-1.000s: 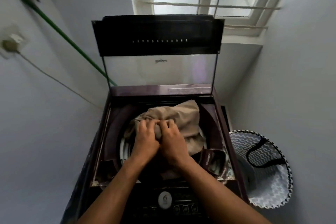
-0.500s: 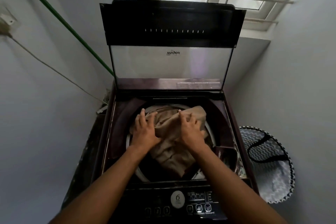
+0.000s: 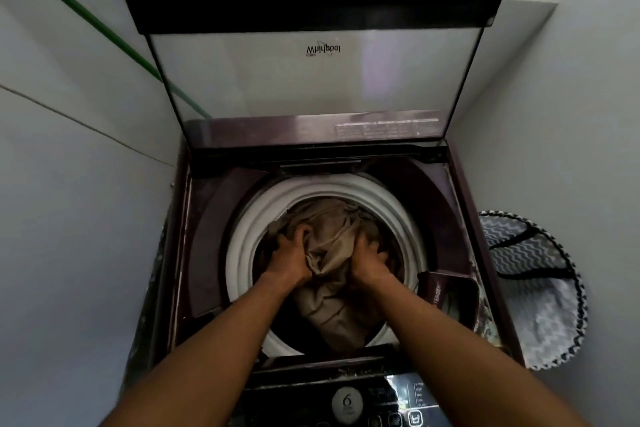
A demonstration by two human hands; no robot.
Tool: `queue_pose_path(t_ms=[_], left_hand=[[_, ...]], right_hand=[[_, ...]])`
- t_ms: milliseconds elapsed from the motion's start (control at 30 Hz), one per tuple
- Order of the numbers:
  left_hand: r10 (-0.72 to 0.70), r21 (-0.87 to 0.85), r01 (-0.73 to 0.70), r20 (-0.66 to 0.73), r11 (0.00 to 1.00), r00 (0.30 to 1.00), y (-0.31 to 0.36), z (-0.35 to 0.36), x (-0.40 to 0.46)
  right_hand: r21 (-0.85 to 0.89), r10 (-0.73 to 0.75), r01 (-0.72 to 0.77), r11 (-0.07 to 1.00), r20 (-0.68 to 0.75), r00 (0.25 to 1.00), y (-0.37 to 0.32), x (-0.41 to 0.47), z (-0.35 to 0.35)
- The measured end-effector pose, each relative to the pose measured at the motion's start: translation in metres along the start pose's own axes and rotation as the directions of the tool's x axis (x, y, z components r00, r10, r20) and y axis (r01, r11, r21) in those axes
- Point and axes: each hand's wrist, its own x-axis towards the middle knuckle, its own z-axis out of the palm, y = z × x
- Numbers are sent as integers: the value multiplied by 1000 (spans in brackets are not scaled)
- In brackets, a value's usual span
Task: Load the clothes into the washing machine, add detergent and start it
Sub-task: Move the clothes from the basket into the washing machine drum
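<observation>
Top-loading washing machine (image 3: 207, 253), lid (image 3: 311, 80) raised, centre frame. Beige garment (image 3: 329, 253) inside white-rimmed drum (image 3: 249, 218). Left hand (image 3: 289, 258) and right hand (image 3: 367, 260) both grip garment, fingers curled. Patterned laundry basket (image 3: 533, 288), right edge.

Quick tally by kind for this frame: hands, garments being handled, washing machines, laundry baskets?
hands: 2, the left hand and right hand, both gripping cloth
beige garment: 1, inside the drum
washing machine: 1, lid up
laundry basket: 1, beside the machine
Total: 5
</observation>
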Motion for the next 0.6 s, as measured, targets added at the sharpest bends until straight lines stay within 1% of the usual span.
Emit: queue_pose_path(t_ms=[100,267,400,500,600], left_hand=[[-33,-45,33,2,998,999,-5,14,11],[-75,-56,75,2,996,997,-8,23,26],[-62,-23,61,-66,998,996,-12,30,30],[-86,3,87,-71,996,994,-22,40,29],[-100,32,103,-83,994,992,-32,44,23]], right_hand=[[-73,24,-23,997,4,1000,1,23,20],[-279,57,-66,958,-39,998,-5,58,41],[-409,121,-143,902,-78,990,-25,39,38],[-492,75,-133,861,-136,988,-39,20,43],[-520,106,-181,835,-170,980,-45,17,57]])
